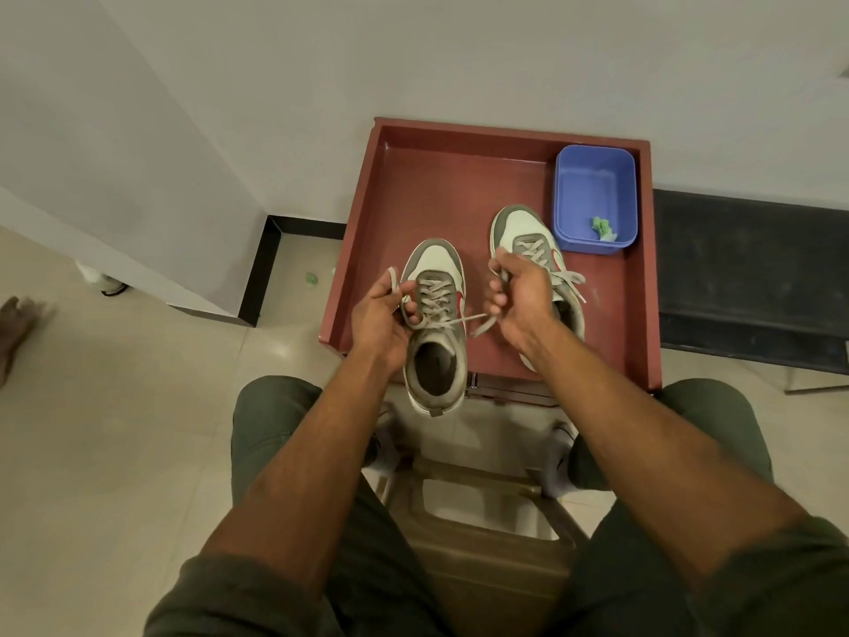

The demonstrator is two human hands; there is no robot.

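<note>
My left hand (381, 314) and right hand (519, 296) work the shoelace (464, 320) of the nearer sneaker (435, 356), a grey-and-white low-top with a red side mark.

(a) Left hand: fingers curled, thumb and forefinger pinching one end of the shoelace. That end rises as a short loop above my knuckles.

(b) Right hand: fingers curled around the other end of the same shoelace. The strand runs taut from the top eyelets across to this hand, and its tip hangs out just below my fingers.

(c) Nearer sneaker: stands toe away from me on the red-brown tray (441, 190), toward the tray's left side. Its heel projects past the tray's near edge, above my knees.

(d) Second sneaker (519, 232): same pattern, on the tray to the right of the first and set farther back. My right hand and forearm partly cover it, and its loose laces (569, 280) trail to the right.

(e) Blue plastic tub (588, 190): in the tray's far right corner, just beside the second sneaker's toe. A green scrap (604, 228) lies in its near end.

(f) Surroundings: beige tiled floor (115, 429), with another person's bare foot (16, 324) at the far left edge.
</note>
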